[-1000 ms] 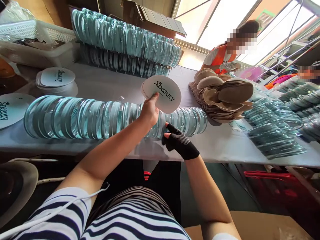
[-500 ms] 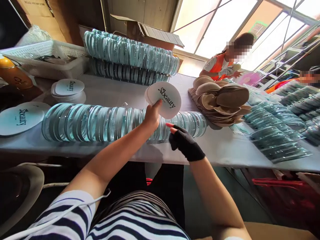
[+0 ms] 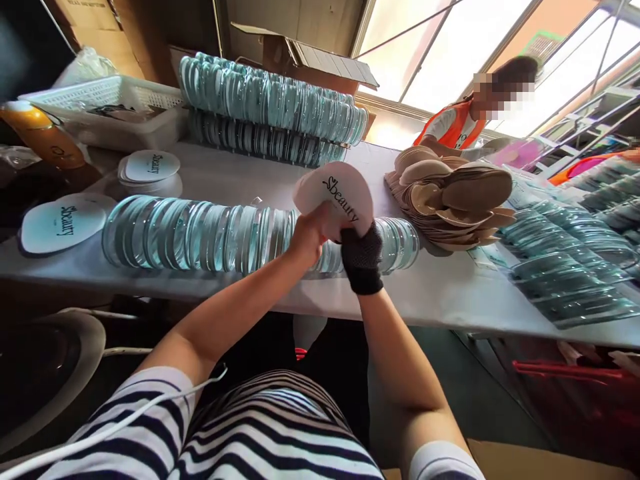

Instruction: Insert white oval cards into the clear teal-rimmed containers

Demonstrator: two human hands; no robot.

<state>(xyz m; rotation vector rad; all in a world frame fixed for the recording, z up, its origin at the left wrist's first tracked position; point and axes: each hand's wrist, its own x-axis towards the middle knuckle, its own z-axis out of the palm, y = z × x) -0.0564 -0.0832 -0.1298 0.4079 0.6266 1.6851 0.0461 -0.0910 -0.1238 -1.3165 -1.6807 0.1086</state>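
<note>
A small stack of white oval cards printed "beauty" (image 3: 334,181) is held above the table, its printed face towards me. My left hand (image 3: 307,235) is closed on the lower left part of the cards, with the thumb on the front. Wearing a black fingerless glove, my right hand (image 3: 362,259) grips the lower right edge; its fingertips are partly hidden. Behind and below both hands runs a long row of clear, bluish round plastic pieces (image 3: 195,235) standing on edge. Farther left lie two more piles of printed cards, a larger pile (image 3: 63,225) and a smaller pile (image 3: 150,167).
Right of the row sits a heap of beige oval pieces (image 3: 450,193). More clear pieces (image 3: 270,100) are stacked at the back, beside a white basket (image 3: 160,130) and an orange bottle (image 3: 55,140). Further stacks (image 3: 565,280) stand at right. A co-worker in an orange vest (image 3: 457,127) is across the table.
My right hand has moved up to the cards and closed on their lower right edge. The cards are tilted slightly differently. The co-worker has shifted right in view.
</note>
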